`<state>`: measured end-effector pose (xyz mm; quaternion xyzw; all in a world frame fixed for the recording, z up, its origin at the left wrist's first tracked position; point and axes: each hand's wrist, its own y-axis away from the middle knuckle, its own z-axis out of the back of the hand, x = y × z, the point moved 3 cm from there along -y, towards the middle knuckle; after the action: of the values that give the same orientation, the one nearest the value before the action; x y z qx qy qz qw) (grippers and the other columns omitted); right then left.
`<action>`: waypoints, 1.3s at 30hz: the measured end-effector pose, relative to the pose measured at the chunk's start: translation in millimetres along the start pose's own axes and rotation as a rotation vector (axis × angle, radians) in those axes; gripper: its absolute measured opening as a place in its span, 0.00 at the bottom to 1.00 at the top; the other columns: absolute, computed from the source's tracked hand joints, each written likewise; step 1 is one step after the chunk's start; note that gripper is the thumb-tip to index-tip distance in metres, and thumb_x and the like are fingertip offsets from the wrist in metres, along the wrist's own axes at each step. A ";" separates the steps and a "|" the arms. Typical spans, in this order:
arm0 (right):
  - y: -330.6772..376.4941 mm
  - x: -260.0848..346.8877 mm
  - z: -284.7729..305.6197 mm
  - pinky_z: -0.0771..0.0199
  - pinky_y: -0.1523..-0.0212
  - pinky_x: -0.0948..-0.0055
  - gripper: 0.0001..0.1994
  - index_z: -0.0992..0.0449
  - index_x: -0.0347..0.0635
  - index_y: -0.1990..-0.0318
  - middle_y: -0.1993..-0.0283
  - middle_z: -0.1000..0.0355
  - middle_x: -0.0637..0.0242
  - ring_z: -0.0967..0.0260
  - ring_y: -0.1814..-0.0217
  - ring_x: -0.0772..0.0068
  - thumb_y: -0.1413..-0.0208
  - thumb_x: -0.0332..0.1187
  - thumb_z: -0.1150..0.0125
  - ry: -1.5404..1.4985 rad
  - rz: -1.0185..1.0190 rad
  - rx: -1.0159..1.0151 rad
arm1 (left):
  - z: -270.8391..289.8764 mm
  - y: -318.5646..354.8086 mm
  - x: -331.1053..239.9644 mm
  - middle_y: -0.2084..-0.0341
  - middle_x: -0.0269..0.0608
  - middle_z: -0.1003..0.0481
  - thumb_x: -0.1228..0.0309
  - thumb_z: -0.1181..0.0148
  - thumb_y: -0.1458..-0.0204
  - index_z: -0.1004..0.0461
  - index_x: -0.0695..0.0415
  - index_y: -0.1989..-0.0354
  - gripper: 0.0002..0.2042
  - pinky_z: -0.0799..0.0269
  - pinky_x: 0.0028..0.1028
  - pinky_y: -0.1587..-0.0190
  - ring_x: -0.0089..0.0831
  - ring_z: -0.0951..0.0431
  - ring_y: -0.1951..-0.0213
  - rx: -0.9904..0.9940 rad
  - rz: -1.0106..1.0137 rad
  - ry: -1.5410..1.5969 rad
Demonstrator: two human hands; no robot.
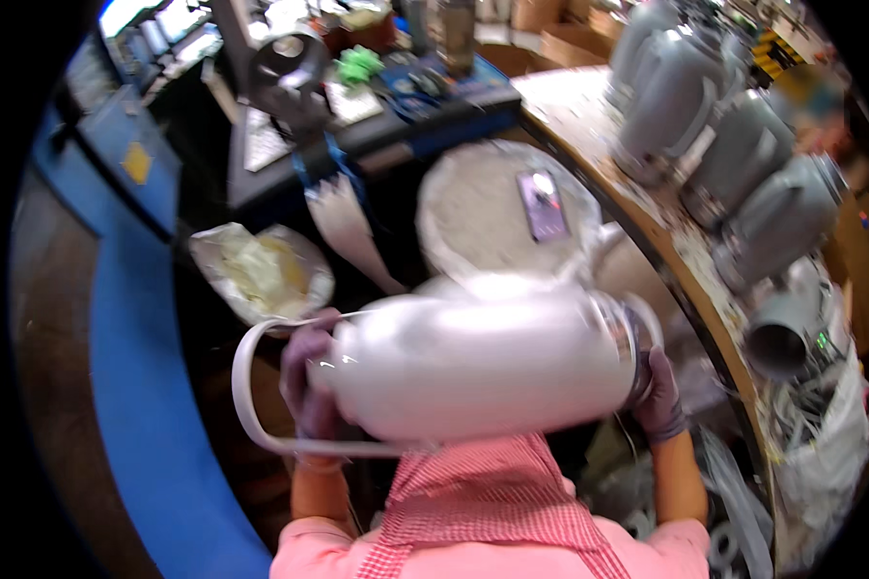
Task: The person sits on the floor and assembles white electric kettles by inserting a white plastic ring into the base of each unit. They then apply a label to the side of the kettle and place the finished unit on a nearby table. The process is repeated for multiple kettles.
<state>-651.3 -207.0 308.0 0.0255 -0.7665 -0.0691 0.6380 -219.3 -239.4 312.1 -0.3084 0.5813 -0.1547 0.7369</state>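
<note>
Curved counter (589,145) at right carrying a row of grey jugs (743,164). One white jug (473,362) with loop handle, lying sideways (blurred) at chest height above a white-lined basin (483,212). Left hand (309,381) wrapped around its handle end, right hand (658,391) closed on its opposite end, both gloved.

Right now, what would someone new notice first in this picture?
A big white jug lying sideways in the middle, gripped by the left hand near its looped handle and the right hand at its other end. To the right, a row of grey jugs lines a curved wooden bench. Just behind sits a white-lined bucket.
</note>
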 end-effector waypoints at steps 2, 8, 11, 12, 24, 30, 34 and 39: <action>-8.3 10.8 -15.0 0.29 0.42 0.67 0.29 0.24 0.33 0.45 0.53 0.21 0.57 0.24 0.51 0.65 0.36 0.54 0.46 -0.331 -0.215 -0.069 | 10.3 -17.4 -17.7 0.50 0.53 0.25 0.52 0.43 0.43 0.28 0.62 0.50 0.24 0.34 0.41 0.39 0.44 0.26 0.46 0.077 -0.112 0.092; 7.8 70.8 -28.6 0.40 0.32 0.61 0.36 0.34 0.36 0.34 0.31 0.38 0.49 0.42 0.28 0.63 0.38 0.58 0.45 0.833 0.971 0.407 | 36.9 -28.5 76.2 0.55 0.44 0.22 0.56 0.57 0.33 0.31 0.59 0.38 0.23 0.22 0.29 0.56 0.31 0.20 0.59 0.137 1.195 0.425; -25.4 32.9 -7.1 0.35 0.35 0.59 0.36 0.36 0.39 0.33 0.33 0.35 0.52 0.38 0.31 0.60 0.36 0.60 0.52 0.446 0.427 0.120 | 10.9 -29.4 67.3 0.44 0.46 0.28 0.58 0.55 0.33 0.30 0.61 0.40 0.22 0.32 0.32 0.42 0.36 0.25 0.47 0.242 0.433 0.161; -39.2 12.7 -1.8 0.33 0.36 0.59 0.35 0.36 0.40 0.32 0.34 0.34 0.53 0.37 0.32 0.60 0.35 0.60 0.55 0.276 0.321 0.070 | 5.1 -25.2 57.2 0.41 0.47 0.30 0.58 0.53 0.34 0.31 0.63 0.41 0.22 0.35 0.32 0.38 0.37 0.27 0.44 0.173 0.395 0.257; -30.5 20.4 -26.3 0.27 0.45 0.56 0.23 0.22 0.39 0.51 0.48 0.23 0.53 0.25 0.45 0.58 0.42 0.51 0.35 0.556 -0.075 0.574 | -55.5 -52.6 -105.6 0.54 0.55 0.28 0.51 0.46 0.40 0.31 0.65 0.49 0.25 0.31 0.40 0.46 0.45 0.27 0.53 0.164 -0.397 0.081; 30.3 13.2 -45.6 0.42 0.31 0.54 0.19 0.27 0.38 0.66 0.31 0.39 0.44 0.42 0.28 0.48 0.52 0.40 0.22 0.177 0.604 0.484 | -55.2 -63.0 -32.4 0.60 0.45 0.27 0.41 0.46 0.41 0.28 0.61 0.56 0.29 0.31 0.35 0.49 0.33 0.27 0.58 -0.080 0.222 0.922; 41.5 -18.7 -9.0 0.36 0.37 0.64 0.23 0.27 0.37 0.66 0.39 0.30 0.53 0.32 0.38 0.63 0.44 0.52 0.32 -0.356 0.326 0.020 | -63.7 -68.6 9.9 0.39 0.45 0.35 0.54 0.43 0.37 0.41 0.61 0.33 0.31 0.41 0.40 0.34 0.37 0.35 0.39 -0.368 0.112 -0.099; 47.1 12.6 49.4 0.29 0.48 0.71 0.38 0.27 0.39 0.48 0.45 0.26 0.59 0.29 0.47 0.70 0.40 0.71 0.54 -0.500 0.431 -0.445 | -154.3 -26.3 -43.3 0.32 0.57 0.41 0.53 0.33 0.49 0.41 0.67 0.32 0.41 0.51 0.50 0.29 0.54 0.44 0.30 0.738 -0.497 -0.143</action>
<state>-699.8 -158.4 318.1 -0.2925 -0.8522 -0.1020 0.4216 -374.7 -276.5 341.0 -0.1653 0.3431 -0.5022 0.7764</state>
